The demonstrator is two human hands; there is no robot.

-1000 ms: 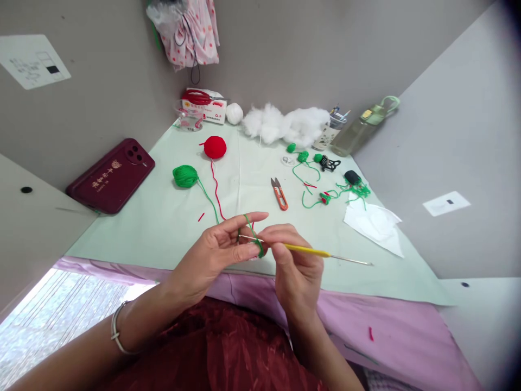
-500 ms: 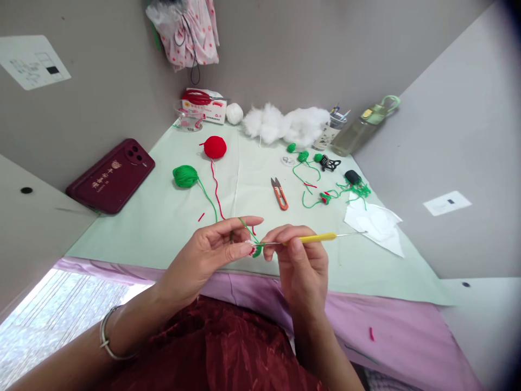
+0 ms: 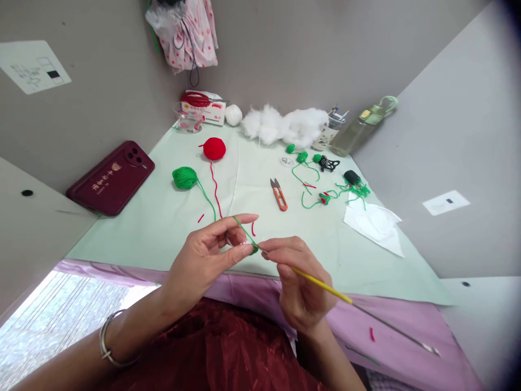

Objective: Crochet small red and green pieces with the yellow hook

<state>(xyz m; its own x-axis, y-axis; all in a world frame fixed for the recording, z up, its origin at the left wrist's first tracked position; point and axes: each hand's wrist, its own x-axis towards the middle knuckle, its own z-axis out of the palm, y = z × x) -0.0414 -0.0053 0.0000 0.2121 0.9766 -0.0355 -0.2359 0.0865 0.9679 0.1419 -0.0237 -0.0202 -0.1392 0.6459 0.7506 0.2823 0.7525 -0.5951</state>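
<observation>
My left hand [image 3: 215,247] pinches a small crochet piece [image 3: 254,250], green and white where it shows; most of it is hidden by the fingers. A strand of green yarn runs over the raised left index finger down to the piece. In my right hand [image 3: 303,277] is a crochet hook [image 3: 321,284] with a yellow grip, its near tip at the piece and its far metal end pointing down to the right. Green yarn ball [image 3: 184,177] and red yarn ball [image 3: 214,148] lie beyond the left hand, their strands leading toward it.
Orange thread snips [image 3: 279,194] lie mid-table. Behind are white stuffing [image 3: 280,126], a white yarn ball [image 3: 233,115], a pen cup [image 3: 328,132] and a bottle [image 3: 362,127]. Green crochet bits [image 3: 324,198] and white paper [image 3: 374,225] are at right, a maroon phone [image 3: 112,178] at left.
The right hand has turned and dropped slightly, swinging the hook from nearly level to slanting down to the right. The left hand has shifted a little left, still pinching the piece.
</observation>
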